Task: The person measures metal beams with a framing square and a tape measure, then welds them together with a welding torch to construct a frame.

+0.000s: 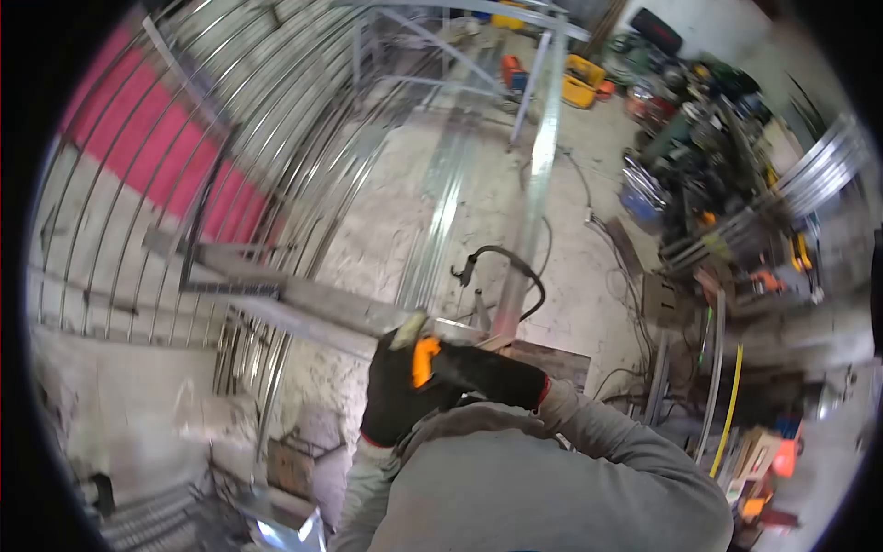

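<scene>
Both my hands wear black gloves with red cuffs and meet just in front of my body. My left hand (403, 391) is closed, its pale-tipped thumb against the end of a grey rectangular metal tube (336, 305); what lies inside its fingers is hidden. From the right, my right hand (497, 373) reaches across to the left one, fingers closed at a small orange object (425, 362). The kind of that object cannot be made out. Beyond the hands, a black cable with a clamp-like end (466, 270) curves over the metalwork.
A grille of curved bars (138, 198) stands at left, with a pink panel (129, 110) behind it. Long shiny metal profiles (446, 198) run away over the floor. A yellow case (581, 81) and a heap of tools (685, 138) lie at far right; cables trail on the floor.
</scene>
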The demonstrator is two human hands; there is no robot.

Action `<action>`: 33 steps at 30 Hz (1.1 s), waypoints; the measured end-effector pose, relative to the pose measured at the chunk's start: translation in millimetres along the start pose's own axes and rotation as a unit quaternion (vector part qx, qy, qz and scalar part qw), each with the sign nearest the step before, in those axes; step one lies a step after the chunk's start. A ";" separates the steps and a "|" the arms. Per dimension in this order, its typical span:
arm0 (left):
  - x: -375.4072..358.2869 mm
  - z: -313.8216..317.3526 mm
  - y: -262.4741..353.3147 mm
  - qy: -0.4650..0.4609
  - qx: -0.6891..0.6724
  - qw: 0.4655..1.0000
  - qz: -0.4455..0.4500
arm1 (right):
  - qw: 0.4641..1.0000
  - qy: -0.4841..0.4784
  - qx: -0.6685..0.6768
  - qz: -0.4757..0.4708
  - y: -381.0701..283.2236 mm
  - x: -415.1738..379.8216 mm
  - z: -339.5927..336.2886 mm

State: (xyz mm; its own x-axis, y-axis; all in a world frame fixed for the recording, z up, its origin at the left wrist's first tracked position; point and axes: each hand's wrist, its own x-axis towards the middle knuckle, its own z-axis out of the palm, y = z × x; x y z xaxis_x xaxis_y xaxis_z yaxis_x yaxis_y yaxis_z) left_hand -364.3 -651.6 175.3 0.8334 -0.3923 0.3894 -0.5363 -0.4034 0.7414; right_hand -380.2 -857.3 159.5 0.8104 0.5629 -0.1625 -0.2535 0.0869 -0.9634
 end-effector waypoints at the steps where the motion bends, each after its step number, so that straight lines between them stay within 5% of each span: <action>1: -0.6 -7.8 -4.6 -0.007 0.017 1.000 0.008 | 0.999 0.014 -0.036 -0.020 -0.5 0.2 -0.3; 3: -17.3 -13.1 -18.5 -0.007 -0.107 0.993 -0.056 | 0.978 0.077 -0.151 -0.123 -8.3 3.8 3.6; 6: -27.5 -22.4 -13.4 -0.029 -0.184 0.974 -0.129 | 0.977 0.114 -0.154 -0.092 -24.9 7.1 -0.3; 7: -28.0 -25.7 -8.1 -0.048 -0.210 0.959 -0.182 | 0.977 0.110 -0.156 -0.094 -24.5 9.2 -0.6; 12: -36.1 -24.4 -12.0 -0.074 -0.252 0.957 -0.122 | 0.963 0.009 -0.224 -0.149 -12.7 18.9 1.5; 15: -37.8 -28.9 7.5 -0.056 -0.351 0.906 -0.228 | 0.955 0.032 -0.218 -0.200 -19.4 25.6 6.4; 16: -38.3 -27.7 11.3 -0.052 -0.395 0.883 -0.249 | 0.979 0.020 -0.172 -0.104 -26.5 25.1 6.9; 18: -45.2 -32.2 3.1 -0.082 -0.391 0.882 -0.251 | 0.961 0.008 -0.240 -0.137 -52.2 31.8 3.7; 19: -48.6 -37.4 0.5 -0.116 -0.367 0.879 -0.280 | 0.905 -0.019 -0.349 -0.243 -47.5 32.8 -10.6; 21: -63.0 -43.1 -11.9 -0.140 -0.277 0.898 -0.311 | 0.972 0.138 -0.185 -0.051 -82.5 30.3 -16.8; 24: -101.8 -32.3 -39.8 -0.086 -0.312 0.871 -0.370 | 0.950 0.204 -0.163 -0.169 -108.8 37.8 -109.4; 27: -151.8 -35.8 -70.1 -0.160 -0.242 0.929 -0.230 | 0.925 0.203 -0.177 -0.269 -168.0 47.6 -147.9; 29: -193.2 -31.0 -82.2 -0.200 0.007 0.976 -0.084 | 0.904 0.231 -0.188 -0.306 -180.5 60.8 -194.7; 31: -253.6 -23.9 -103.3 -0.143 -0.138 0.971 -0.130 | 0.920 0.211 -0.143 -0.297 -187.1 85.8 -271.1; 33: -248.2 -46.1 -56.1 -0.184 -0.235 0.831 -0.469 | 0.949 0.176 -0.083 -0.248 -193.1 116.2 -357.6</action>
State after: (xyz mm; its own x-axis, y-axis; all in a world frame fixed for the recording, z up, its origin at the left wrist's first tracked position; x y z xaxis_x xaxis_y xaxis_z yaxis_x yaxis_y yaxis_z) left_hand -534.9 -493.5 62.2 0.7113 -0.3481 -0.6106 0.5107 -0.3409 0.7893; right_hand -48.2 -1102.5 250.5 0.9422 0.1746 0.2859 0.2672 0.1229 -0.9558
